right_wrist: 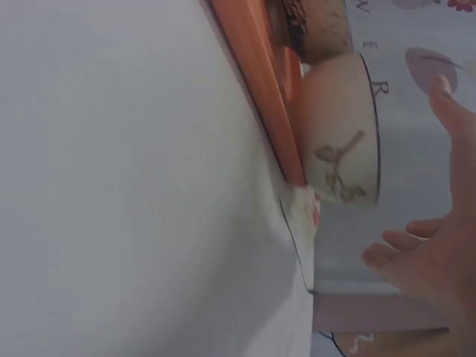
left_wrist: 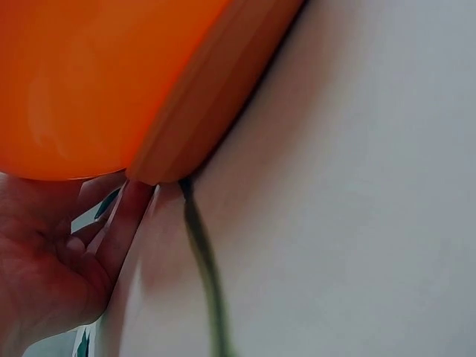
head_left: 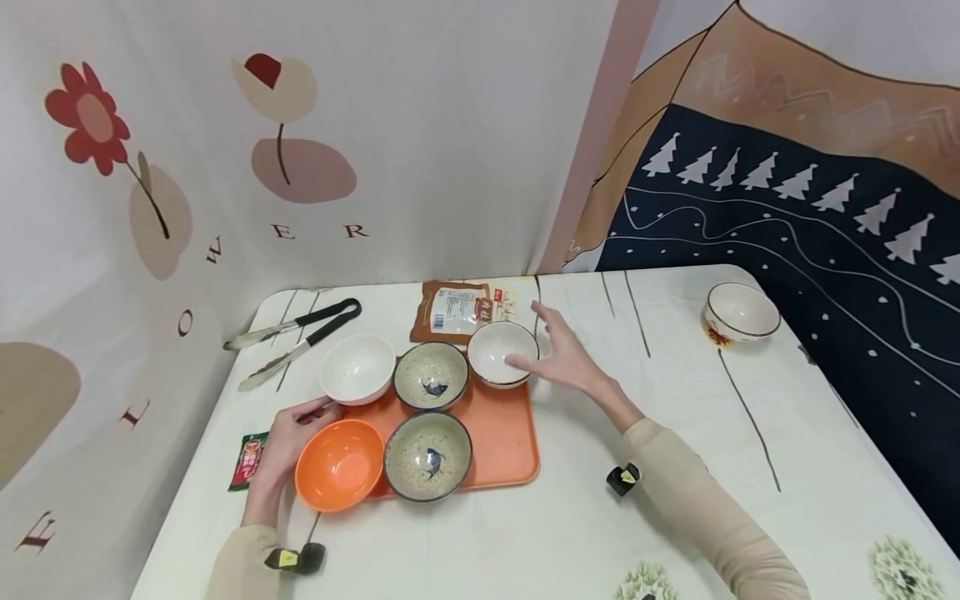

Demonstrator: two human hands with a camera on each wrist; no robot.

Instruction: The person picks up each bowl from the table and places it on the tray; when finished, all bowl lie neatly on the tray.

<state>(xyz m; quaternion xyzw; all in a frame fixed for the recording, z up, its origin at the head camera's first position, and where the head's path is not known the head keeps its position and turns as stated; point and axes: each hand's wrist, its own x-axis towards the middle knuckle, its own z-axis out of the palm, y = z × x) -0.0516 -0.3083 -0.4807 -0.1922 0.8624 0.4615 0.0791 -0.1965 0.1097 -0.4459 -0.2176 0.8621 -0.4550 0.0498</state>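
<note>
My left hand (head_left: 288,437) is at the left edge of the orange tray (head_left: 513,454), its fingers gripping the edge between a white bowl (head_left: 357,371) and an orange bowl (head_left: 340,467). The left wrist view shows fingers tucked behind the tray's corner, partly hidden by the orange bowl. My right hand (head_left: 561,354), thumb and fingers spread, hovers beside a dark-rimmed white bowl (head_left: 498,350); the right wrist view shows a gap between them. Two speckled grey bowls with blue fish designs (head_left: 435,375) (head_left: 427,458) also stand on the tray.
Black-handled tongs (head_left: 300,337) lie at the back left, and a brown food packet (head_left: 457,310) lies behind the tray. A small green-and-red packet (head_left: 247,461) is left of my left wrist. Another white bowl (head_left: 741,312) stands at the far right, near the table's edge.
</note>
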